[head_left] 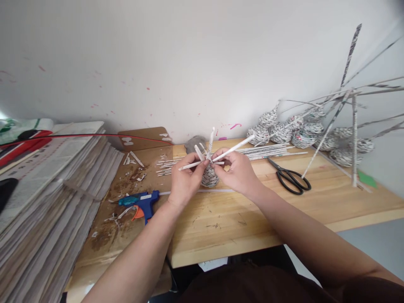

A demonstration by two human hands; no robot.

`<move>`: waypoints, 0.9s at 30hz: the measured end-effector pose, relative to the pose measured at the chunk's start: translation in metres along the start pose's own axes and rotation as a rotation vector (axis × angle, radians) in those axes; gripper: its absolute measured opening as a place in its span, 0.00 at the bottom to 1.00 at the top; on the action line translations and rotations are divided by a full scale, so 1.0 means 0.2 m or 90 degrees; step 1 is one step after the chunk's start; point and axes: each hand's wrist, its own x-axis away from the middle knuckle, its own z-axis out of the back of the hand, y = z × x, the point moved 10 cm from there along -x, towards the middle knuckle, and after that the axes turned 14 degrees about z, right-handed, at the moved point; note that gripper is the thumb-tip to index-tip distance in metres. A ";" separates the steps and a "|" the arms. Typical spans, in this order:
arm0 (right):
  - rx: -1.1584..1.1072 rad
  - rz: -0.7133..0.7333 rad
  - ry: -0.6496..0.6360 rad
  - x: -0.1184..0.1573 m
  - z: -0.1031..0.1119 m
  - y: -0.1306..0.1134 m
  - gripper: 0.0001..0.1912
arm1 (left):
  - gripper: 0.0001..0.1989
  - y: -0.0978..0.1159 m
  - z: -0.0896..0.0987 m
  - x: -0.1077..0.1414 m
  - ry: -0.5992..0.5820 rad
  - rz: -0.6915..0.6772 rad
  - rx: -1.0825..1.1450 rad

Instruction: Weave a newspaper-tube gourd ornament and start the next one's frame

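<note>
Between my hands stands a small rounded weaving of rolled newspaper (210, 176), with several paper ends sticking up and out of its narrow top. My left hand (187, 176) closes round the left side of that top, its thumb and fingers pinching the weaving. From the right, my right hand (233, 170) pinches a white paper tube (238, 148) at the same neck, and the tube slants up to the right. Both sets of fingertips nearly meet, and they partly hide the neck.
Black-handled scissors (292, 176) lie at right, near several finished woven pieces (280, 132) by the wall. Long paper tubes (268, 150) lie behind my hands. A blue glue gun (145, 202) rests on stained cardboard (126, 227) at left, beside stacked newspapers (63, 189). Tall paper sticks (354, 139) rise at right.
</note>
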 end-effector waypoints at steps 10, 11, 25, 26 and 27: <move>-0.092 -0.042 -0.099 -0.12 -0.04 0.09 0.04 | 0.10 -0.05 -0.02 -0.07 -0.086 0.031 0.053; -0.105 -0.042 -0.108 -0.13 -0.05 0.09 0.04 | 0.10 -0.06 -0.01 -0.08 -0.077 0.033 0.052; -0.011 0.003 -0.010 -0.08 -0.02 0.04 0.03 | 0.09 0.00 0.06 -0.04 0.063 -0.048 -0.076; -0.019 0.005 -0.023 -0.08 -0.02 0.04 0.02 | 0.09 -0.01 0.06 -0.04 0.054 -0.044 -0.065; -0.027 0.007 -0.036 -0.08 -0.02 0.04 0.02 | 0.08 -0.01 0.05 -0.04 0.040 -0.034 -0.049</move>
